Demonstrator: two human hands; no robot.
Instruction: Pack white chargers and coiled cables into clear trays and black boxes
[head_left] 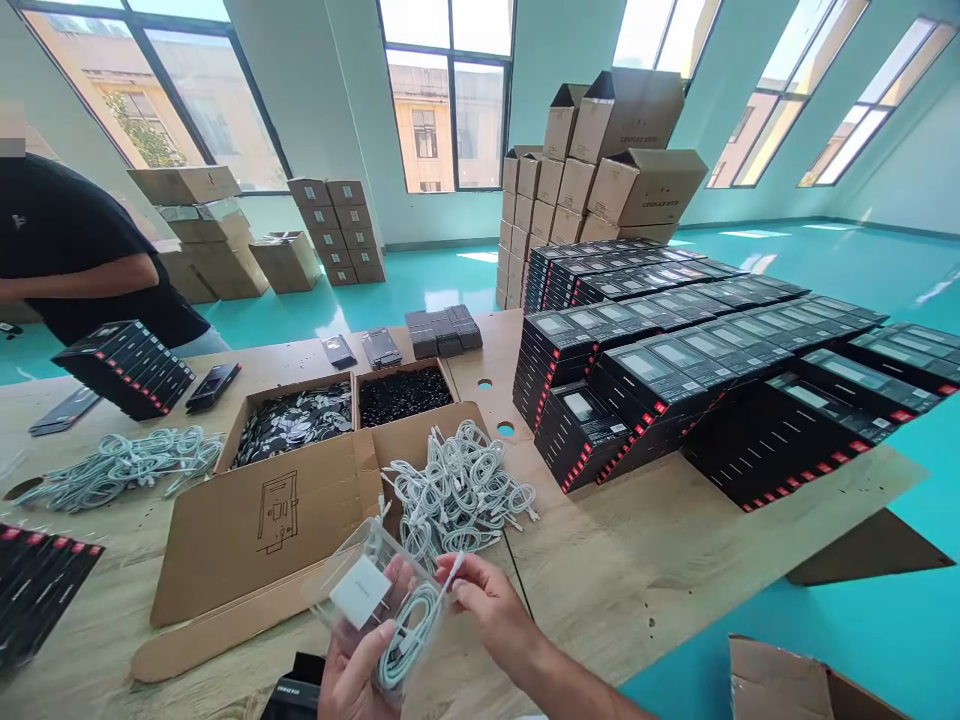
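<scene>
My left hand (358, 672) holds a clear plastic bag (367, 585) with a white label, fingers closed around its lower part. A coiled white cable (409, 625) sits half inside the bag. My right hand (487, 600) pinches the cable's end at the bag's mouth. Just beyond lies a heap of coiled white cables (461, 490) on a cardboard flap. A black box (296, 690) lies under my left wrist.
An open cardboard box (300, 500) holds two compartments of dark small parts. Stacks of black retail boxes (705, 370) fill the table's right side. Another cable pile (120, 465) lies at left near a person in black (67, 250). Cartons stand on the floor behind.
</scene>
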